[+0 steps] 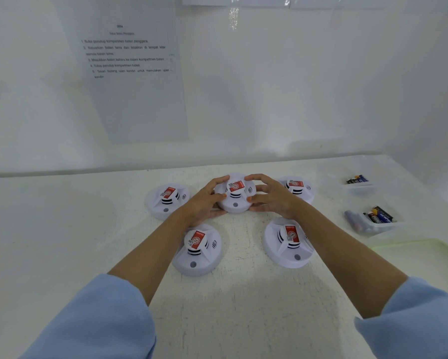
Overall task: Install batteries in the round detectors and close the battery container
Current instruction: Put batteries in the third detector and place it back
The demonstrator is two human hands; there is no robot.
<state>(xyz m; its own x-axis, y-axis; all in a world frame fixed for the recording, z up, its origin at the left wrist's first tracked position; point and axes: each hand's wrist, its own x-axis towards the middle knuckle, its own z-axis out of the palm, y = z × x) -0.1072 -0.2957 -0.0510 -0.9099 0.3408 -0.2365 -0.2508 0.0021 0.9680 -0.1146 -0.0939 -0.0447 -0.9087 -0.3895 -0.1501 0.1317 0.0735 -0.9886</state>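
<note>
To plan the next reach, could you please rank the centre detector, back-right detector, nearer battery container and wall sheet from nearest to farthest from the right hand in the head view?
1. The centre detector: in the right hand's grip.
2. The back-right detector: just behind that hand.
3. The nearer battery container: far right.
4. The wall sheet: back left.

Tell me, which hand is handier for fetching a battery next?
Right hand, probably: both hands grip the middle detector, but the battery containers sit on its side; the left hand would cross over.
</note>
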